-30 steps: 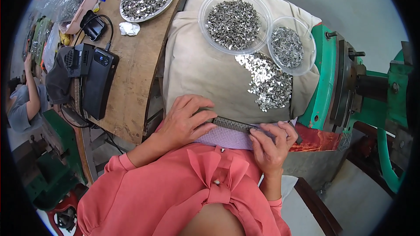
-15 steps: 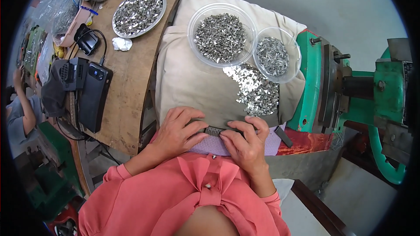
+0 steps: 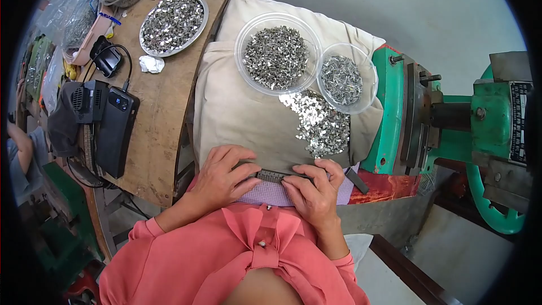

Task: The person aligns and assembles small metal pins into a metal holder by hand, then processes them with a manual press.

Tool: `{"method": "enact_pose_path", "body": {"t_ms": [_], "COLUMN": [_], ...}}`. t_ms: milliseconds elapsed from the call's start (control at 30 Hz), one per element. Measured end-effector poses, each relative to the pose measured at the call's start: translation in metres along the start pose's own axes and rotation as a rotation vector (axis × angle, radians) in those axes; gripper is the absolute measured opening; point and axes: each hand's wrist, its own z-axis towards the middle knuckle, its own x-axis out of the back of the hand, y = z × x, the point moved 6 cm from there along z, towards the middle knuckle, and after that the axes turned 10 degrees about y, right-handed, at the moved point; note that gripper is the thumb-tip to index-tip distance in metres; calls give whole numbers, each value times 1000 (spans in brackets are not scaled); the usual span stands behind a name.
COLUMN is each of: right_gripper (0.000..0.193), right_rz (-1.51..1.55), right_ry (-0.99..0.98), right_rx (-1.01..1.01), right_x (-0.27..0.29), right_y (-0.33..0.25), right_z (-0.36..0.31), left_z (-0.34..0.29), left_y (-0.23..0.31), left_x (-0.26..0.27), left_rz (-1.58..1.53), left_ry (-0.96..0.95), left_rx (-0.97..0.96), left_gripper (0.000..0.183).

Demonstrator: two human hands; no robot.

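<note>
Grey, dark metal with a row of fine cross marks: so looks the narrow straight bar [image 3: 271,177] which I observe from far away through the head camera. It lies crosswise in front of the person's body, its right end a little lower in the view, above a purple-and-white checked cloth [image 3: 265,196]. Whether it rests on this cloth or is lifted slightly, I cannot tell. At its left part I see the bare left hand [image 3: 224,174], back turned upward, half curled, with thumb and forefinger closed on the bar and the other fingers bent close together. At its right part the bare right hand [image 3: 314,191] is also half curled; its thumb and bent fingers pinch the bar, and only the middle length remains visible to me between both hands. Just beside the right hand, a short dark rectangular block [image 3: 356,181] lies slantwise at the end of the checked cloth. Beyond the hands, on a wide beige fabric cover [image 3: 223,96], I find a loose heap of small shiny silver pieces [image 3: 324,127], near a large round clear plastic tub [image 3: 240,51] and a smaller round clear plastic tub [image 3: 372,82], both holding small metal parts.
</note>
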Motion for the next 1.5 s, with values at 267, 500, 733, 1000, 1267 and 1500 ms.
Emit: {"method": "enact_pose_path", "body": {"t_ms": [267, 500, 733, 1000, 1267, 1500], "right_gripper": [19, 16, 20, 14, 10, 13], "right_rz": [-25, 4, -18, -88, -209, -291], "right_ry": [-40, -49, 111, 158, 97, -54], "right_rx": [21, -6, -2, -83, 69, 114], "right_x": [-4, 3, 36, 39, 11, -5], "right_y": [-3, -1, 23, 71, 92, 98], "right_z": [0, 7, 50, 112, 147, 155], "left_z": [0, 0, -1, -3, -2, 0], "left_y": [3, 3, 3, 5, 4, 3], "left_x": [0, 1, 0, -1, -1, 1], "left_rz": [0, 7, 28, 44, 38, 41], "left_ry": [5, -2, 2, 10, 22, 4], "left_rx": [-20, -11, -45, -67, -47, -32], "left_gripper": [30, 24, 24, 27, 27, 24]}}
